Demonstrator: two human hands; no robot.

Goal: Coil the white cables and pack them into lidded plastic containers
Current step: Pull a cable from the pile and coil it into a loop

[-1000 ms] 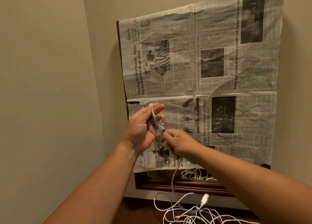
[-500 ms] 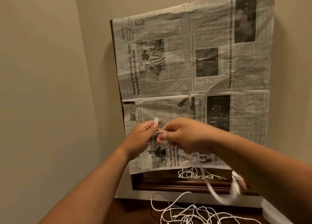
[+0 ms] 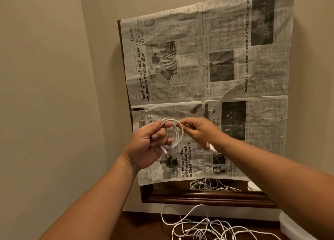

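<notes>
A white cable (image 3: 176, 133) hangs as a small coil of a few loops, held up in front of the newspaper. My left hand (image 3: 150, 145) grips the coil's left side, with one plug end (image 3: 164, 150) poking out below its fingers. My right hand (image 3: 197, 131) pinches the cable at the coil's upper right, and the cable's loose tail with a blurred plug (image 3: 212, 148) dangles under that hand. A tangle of more white cables (image 3: 202, 227) lies on the dark wooden surface below. At the lower right edge shows part of a translucent plastic container (image 3: 296, 227).
A dark wooden frame (image 3: 207, 198) leans against the beige wall, mostly covered by a newspaper sheet (image 3: 207, 68). Its uncovered bottom strip mirrors more cables (image 3: 207, 185). A wall corner runs down the left.
The right hand has swung round the left hand, laying more loops onto the coil. The cable's tail has lifted off the surface and now hangs under the right hand.
</notes>
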